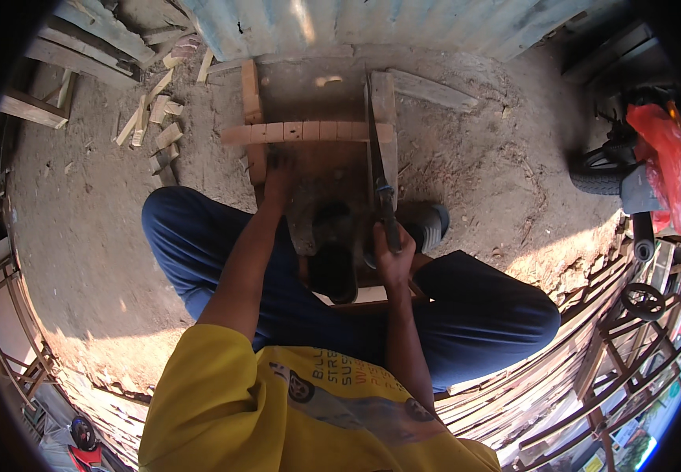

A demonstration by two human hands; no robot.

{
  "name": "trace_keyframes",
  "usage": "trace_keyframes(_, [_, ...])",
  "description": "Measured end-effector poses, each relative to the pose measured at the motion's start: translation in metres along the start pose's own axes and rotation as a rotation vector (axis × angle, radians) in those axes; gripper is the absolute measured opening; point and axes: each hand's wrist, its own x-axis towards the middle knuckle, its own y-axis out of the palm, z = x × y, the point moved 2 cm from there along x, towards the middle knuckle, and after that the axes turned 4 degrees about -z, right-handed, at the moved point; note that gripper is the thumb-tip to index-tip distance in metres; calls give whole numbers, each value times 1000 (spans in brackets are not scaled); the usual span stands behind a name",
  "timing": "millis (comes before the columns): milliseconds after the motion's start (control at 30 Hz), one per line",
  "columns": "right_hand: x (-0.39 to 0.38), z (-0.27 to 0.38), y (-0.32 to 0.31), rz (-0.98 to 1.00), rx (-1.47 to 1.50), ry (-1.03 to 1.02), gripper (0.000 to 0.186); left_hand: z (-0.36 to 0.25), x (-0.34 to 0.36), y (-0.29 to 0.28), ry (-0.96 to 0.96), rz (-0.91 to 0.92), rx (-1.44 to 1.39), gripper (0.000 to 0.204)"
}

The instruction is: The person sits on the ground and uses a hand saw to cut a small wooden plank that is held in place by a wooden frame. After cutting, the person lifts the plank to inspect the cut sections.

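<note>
- R hand (394, 247): closed round handsaw's (377, 157) handle (teeth too small to see), forearm behind blade, prob. for control.
- L hand (279, 176): at L timber's (252, 90) R edge, maybe steadying; can't tell if gripping.
- Scored wood strip (309, 131): across both timbers, over L timber's L edge, R end on R timber (385, 96), prob. for support.

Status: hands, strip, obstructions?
Right hand grips long-bladed tool. Left hand beside left support. Strip bridges it and right support, blade across. Wood scraps off left.
</note>
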Motion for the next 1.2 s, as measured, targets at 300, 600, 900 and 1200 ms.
trace_keyframes(300, [5,-7,-8,4,-14,-17,17,10,-5,0,69,91,47,38])
trace_keyframes(600, [3,-9,-2,34,-24,-2,22,12,-38,2,26,-55,-268,40])
trace_keyframes(900, [3,-7,-7,23,-52,38,23,34,9,-162,-450,379,-808,29])
trace_keyframes(1200, [4,-2,-8,25,-28,46,25,106,36,-182,-494,160,-525,68])
